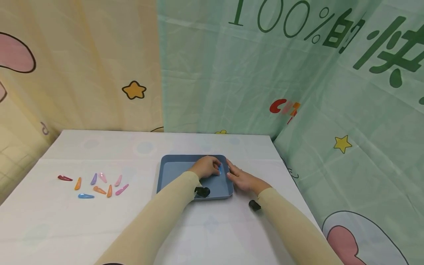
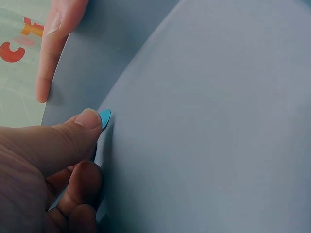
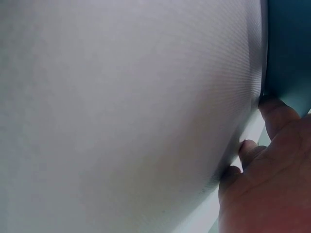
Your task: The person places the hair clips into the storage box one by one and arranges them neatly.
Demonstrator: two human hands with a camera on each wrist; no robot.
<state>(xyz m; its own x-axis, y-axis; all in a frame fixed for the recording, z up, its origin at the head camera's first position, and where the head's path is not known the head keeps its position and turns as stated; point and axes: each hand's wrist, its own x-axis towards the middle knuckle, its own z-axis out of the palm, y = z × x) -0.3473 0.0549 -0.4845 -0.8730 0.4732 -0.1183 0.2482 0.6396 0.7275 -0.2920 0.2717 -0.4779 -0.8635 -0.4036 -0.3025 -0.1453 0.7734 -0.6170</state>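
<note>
Fabric backdrop: hanging cloth, yellow to the left and pale green to the right, softly creased, printed with stars, rounded figures and large green characters.

Table: white covering, smooth, with faint fold lines and pale pastel spots.

Left sleeve and right sleeve: plain cream cloth, reaching forward over the table.

Tray: blue-grey, rectangular, rounded corners, shallow raised rim, matt surface. It lies flat on the table.

Right hand: fingers extended, laid against the outside of the tray's right-hand wall; nothing is gripped.

Left hand: over the right-hand part of the tray, thumb and finger closed together in a pinch, the other fingers curled.

Black wrist pieces: one at each cuff, dark and compact.

Clips: nine, slender teardrop forms with a glossy finish, scattered on the table well to the left of the tray. Colours noted: dark red, orange, purple, pinks and one blue.

Blue piece: held in the left hand's pinch, inside the tray near its right-hand wall. A flat, rounded, bright blue end protrudes; the remainder is covered by the fingers. Contact with the tray floor cannot be determined.
</note>
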